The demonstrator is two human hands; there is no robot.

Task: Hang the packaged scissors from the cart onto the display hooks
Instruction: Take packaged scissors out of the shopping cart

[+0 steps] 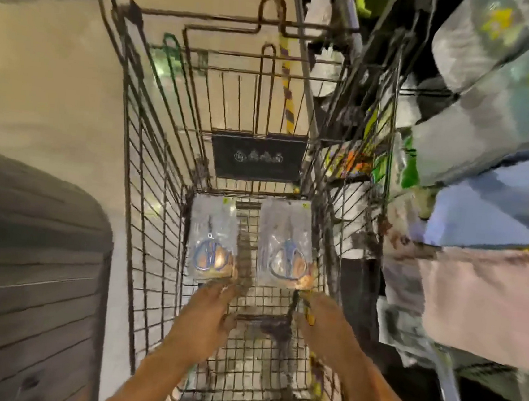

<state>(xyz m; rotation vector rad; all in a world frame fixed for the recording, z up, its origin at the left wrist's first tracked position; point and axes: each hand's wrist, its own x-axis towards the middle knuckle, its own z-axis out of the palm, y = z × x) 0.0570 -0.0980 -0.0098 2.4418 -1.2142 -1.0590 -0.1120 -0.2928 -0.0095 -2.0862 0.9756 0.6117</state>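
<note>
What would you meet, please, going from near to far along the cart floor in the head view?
The two hands, left and right → two scissor packs side by side → dark panel → cart's far wire wall.

Pale beige floor [51,89], grey slatted panel [30,274] at left, crowded merchandise shelves [476,130] at right

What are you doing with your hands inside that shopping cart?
A person is leaning over a wire shopping cart and reaching in with both hands. Two packs of scissors lie flat on the cart's bottom, side by side. The left hand is at the near edge of the left pack, and the right hand is at the near edge of the right pack. The picture is too blurry to tell whether either pack is gripped yet. Neither pack has been hung up yet.
</note>
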